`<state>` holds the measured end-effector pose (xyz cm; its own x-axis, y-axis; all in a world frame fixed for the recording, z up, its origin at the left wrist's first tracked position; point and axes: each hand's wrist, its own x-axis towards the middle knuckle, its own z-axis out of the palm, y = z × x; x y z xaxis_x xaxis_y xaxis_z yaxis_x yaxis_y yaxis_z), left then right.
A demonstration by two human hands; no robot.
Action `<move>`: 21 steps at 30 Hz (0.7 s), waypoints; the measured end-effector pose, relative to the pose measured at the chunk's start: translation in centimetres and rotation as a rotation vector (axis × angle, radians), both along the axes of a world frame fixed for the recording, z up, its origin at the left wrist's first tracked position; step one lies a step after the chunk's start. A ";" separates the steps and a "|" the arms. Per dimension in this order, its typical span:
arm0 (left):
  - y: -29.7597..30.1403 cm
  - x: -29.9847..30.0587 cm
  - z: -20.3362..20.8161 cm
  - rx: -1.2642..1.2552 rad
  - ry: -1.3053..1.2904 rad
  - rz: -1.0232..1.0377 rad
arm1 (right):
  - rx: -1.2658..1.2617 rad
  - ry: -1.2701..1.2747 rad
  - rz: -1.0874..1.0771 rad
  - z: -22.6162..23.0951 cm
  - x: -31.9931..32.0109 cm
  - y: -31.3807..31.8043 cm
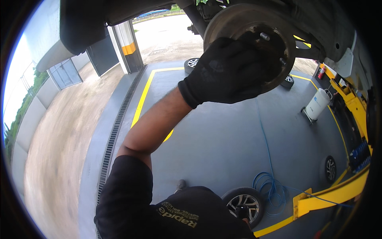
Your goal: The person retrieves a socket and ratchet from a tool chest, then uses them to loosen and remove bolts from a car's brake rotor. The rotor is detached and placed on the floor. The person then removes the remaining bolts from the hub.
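Note:
A round metal brake drum (274, 22), dark and rusty at its middle, hangs under the raised vehicle at the top of the head view. Wheel studs (264, 36) stick out of its face. My left hand (227, 73), in a black glove, is raised against the drum's face and covers its lower left part. Its fingers blend into the dark hub, so how they are bent is hard to see. Low down by my body, my right hand (242, 211), also gloved in black, shows only in part in front of a wheel (254, 199) with a spoked rim. What it holds, if anything, cannot be made out.
Overhead are dark vehicle underbody parts (322, 36). A yellow lift arm (330, 201) reaches in at the lower right, near a coiled blue hose (274, 191). Another wheel (328, 169) and a white tank (318, 104) stand at the right. A drain grate (119, 123) crosses the floor.

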<state>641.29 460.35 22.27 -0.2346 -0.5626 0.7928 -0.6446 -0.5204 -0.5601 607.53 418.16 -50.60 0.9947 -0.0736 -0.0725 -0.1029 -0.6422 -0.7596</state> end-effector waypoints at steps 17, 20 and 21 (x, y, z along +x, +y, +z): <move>-1.0 1.6 0.1 0.095 -0.092 -0.023 | 0.476 0.072 -0.223 8.6 11.5 5.3; -0.5 1.6 -0.7 -0.001 -0.047 -0.010 | 0.509 0.020 -0.277 17.1 14.1 7.1; -0.5 1.6 -0.7 -0.011 -0.046 0.010 | 0.631 0.092 -0.331 19.9 15.3 7.3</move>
<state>642.91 459.88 21.53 -0.2652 -0.5560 0.7877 -0.6133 -0.5331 -0.5828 622.87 425.48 -30.70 0.9152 -0.2870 -0.2829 -0.2976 -0.0077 -0.9547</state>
